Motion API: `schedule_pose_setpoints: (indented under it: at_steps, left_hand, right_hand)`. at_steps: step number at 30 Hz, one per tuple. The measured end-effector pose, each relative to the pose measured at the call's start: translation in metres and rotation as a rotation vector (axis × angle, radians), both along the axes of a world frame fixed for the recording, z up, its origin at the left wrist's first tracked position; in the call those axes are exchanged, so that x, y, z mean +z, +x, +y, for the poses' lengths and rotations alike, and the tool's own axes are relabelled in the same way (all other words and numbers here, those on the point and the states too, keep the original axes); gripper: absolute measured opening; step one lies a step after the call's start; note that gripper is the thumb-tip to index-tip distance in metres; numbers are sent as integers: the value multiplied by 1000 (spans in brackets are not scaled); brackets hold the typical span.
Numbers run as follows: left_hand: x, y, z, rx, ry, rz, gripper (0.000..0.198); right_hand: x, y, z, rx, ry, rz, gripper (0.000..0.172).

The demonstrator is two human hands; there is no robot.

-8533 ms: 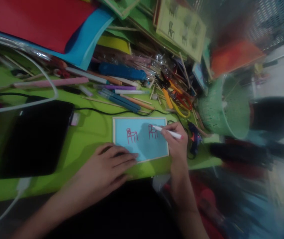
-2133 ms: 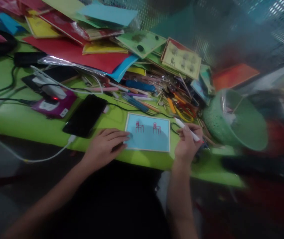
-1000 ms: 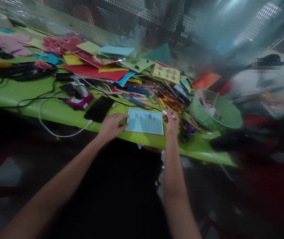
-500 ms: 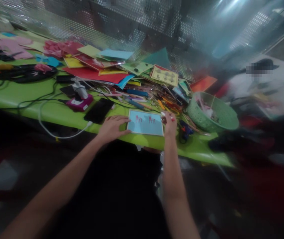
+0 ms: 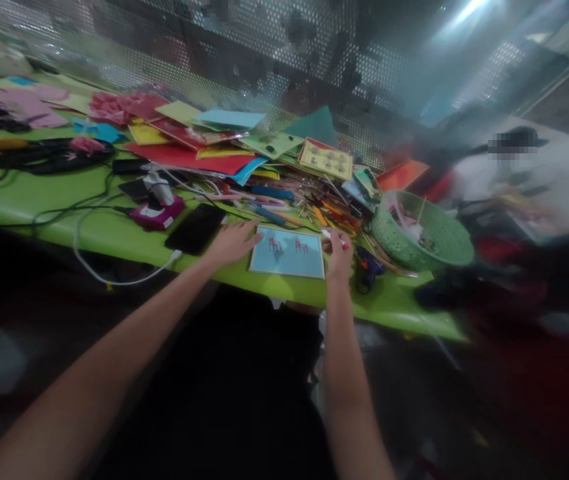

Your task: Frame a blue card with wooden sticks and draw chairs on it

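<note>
Far left of the green worktop (image 5: 19, 193): pink paper (image 5: 32, 110) lying loose, with a dark round object (image 5: 44, 160) nearer, a pink scrap on it. Next along, a crumpled blue piece (image 5: 98, 130), then a purple power block (image 5: 157, 215) with a white plug (image 5: 159, 188) standing in it. White cable (image 5: 82, 253) loops below the worktop's front edge and up to a black phone-like device (image 5: 197, 229), which lies flat. Behind these, a heap of coloured sheets, a red sheet (image 5: 189, 159) among the lowest. Left hand (image 5: 232, 241) comes in just right of the device, palm down, fingers a little apart, nothing gripped; tips reach the upper left corner of the blue card, though I cannot tell how firmly they press. Blue card (image 5: 287, 265) lies flat near the front edge, between the two hands, pale-bordered, two red chair drawings (image 5: 287, 245) side by side on its upper half. Behind it, scattered pens and a blue tube (image 5: 272, 192); above, a yellow card (image 5: 325, 160) with small dark chair figures. Right hand (image 5: 338, 257) at the blue card's right edge, fingers clamped on a white marker (image 5: 327, 235) with a red end; marker slants, tip toward upper left, contact unclear. Just right, a dark blue glue gun (image 5: 370, 263); behind that, a green basket (image 5: 447, 243) with scraps inside. Far right, blurred, a person in a white top (image 5: 482, 177).
</note>
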State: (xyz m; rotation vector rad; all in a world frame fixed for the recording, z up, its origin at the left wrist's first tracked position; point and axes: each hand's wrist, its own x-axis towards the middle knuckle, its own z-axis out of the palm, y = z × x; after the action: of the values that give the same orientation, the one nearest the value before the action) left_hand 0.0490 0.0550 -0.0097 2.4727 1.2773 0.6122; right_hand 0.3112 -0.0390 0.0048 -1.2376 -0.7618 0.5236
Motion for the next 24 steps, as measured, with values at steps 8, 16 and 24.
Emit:
schedule_pose_setpoints:
  at_steps: [8,16,24]
  left_hand:
    - [2,24,33,93,75,51,42]
    - [19,-5,15,138,190,109,38]
    - [48,-52,42,182,204,285,26]
  right_hand:
    - [0,-1,0,7,0,5,35]
    - [-3,1,1,18,-3,19,35]
    - [-5,2,1,17,3,-10,35]
